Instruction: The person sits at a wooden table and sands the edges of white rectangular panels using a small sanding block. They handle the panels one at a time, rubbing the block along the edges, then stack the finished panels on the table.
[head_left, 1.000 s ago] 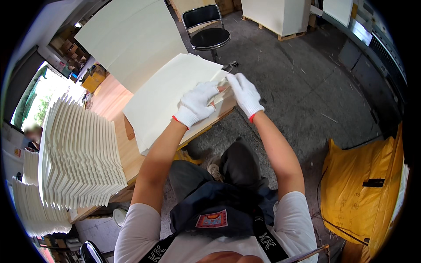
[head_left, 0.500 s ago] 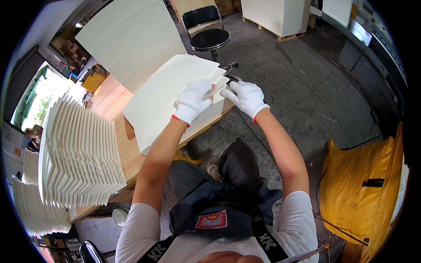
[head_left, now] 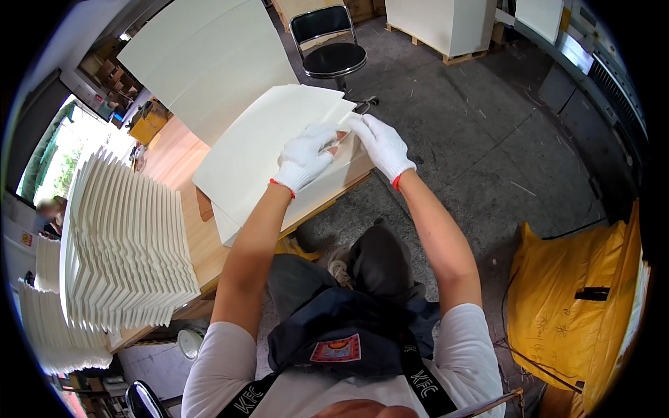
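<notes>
A pile of large white sheets [head_left: 258,139], like thin board, lies at an angle on the wooden table in front of me, its corners slightly fanned at the right end. Both my hands wear white knitted gloves with red cuffs, and bare fingertips show on the left one. Resting on top near that end is my left hand [head_left: 305,159], its thumb and forefinger apart. My right hand [head_left: 382,146] is bent over the pile's right edge, fingers closed on the sheet corners; its thumb is mostly hidden.
Tall stacks of folded white sheets [head_left: 129,244] stand on the table's left side. A large white panel [head_left: 216,66] rises behind the pile. Beyond are a black chair [head_left: 334,59] and a white block on a pallet [head_left: 460,57]. A yellow cover [head_left: 557,299] hangs at right.
My right hand has moved left and up onto the sheet corners, its fingers closing there. My left hand has shifted slightly, and the fanned corners sit closer together.
</notes>
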A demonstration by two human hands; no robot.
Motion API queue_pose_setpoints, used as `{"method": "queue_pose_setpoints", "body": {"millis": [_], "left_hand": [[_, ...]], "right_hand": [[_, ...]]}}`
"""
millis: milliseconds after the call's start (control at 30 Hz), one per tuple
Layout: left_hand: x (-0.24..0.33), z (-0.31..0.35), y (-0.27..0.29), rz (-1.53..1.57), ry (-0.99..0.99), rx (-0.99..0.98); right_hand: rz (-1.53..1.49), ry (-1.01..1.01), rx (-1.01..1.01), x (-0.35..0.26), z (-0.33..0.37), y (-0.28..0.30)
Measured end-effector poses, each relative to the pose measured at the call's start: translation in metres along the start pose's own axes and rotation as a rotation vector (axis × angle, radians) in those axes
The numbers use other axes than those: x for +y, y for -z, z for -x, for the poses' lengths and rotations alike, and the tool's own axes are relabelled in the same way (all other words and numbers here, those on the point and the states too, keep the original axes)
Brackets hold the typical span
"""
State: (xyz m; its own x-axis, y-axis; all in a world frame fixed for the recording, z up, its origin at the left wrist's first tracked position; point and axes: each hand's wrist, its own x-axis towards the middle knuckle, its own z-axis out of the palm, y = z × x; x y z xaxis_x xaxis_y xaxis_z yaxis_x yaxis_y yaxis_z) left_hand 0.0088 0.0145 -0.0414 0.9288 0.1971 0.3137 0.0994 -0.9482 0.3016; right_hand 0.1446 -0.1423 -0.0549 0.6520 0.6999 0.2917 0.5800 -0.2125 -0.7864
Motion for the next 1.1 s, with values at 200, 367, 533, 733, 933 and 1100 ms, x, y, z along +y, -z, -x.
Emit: {"method": "queue_pose_setpoints", "body": {"millis": [200,367,533,733,933,1100], "left_hand": [[0.006,0.003,0.005,0.237,0.103,-0.071],[0.008,0.003,0.006,0.200,0.173,-0.105],[0.014,0.003,0.010,0.229,0.191,-0.093],[0.005,0.002,0.004,0.270,0.203,-0.061],[0.017,0.005,0.007,0.158,0.149,-0.081],[0.012,0.006,0.005,0.177,0.173,-0.085]], "right_hand": [[-0.107,-0.048,0.074,0.012,0.002,-0.013],[-0.098,-0.075,0.039,0.004,0.006,-0.009],[-0.105,-0.098,0.042,0.009,0.005,-0.011],[-0.065,-0.140,0.009,0.001,0.006,-0.009],[-0.047,-0.115,0.042,0.010,0.005,-0.014],[-0.055,-0.094,0.050,0.008,0.006,-0.015]]}}
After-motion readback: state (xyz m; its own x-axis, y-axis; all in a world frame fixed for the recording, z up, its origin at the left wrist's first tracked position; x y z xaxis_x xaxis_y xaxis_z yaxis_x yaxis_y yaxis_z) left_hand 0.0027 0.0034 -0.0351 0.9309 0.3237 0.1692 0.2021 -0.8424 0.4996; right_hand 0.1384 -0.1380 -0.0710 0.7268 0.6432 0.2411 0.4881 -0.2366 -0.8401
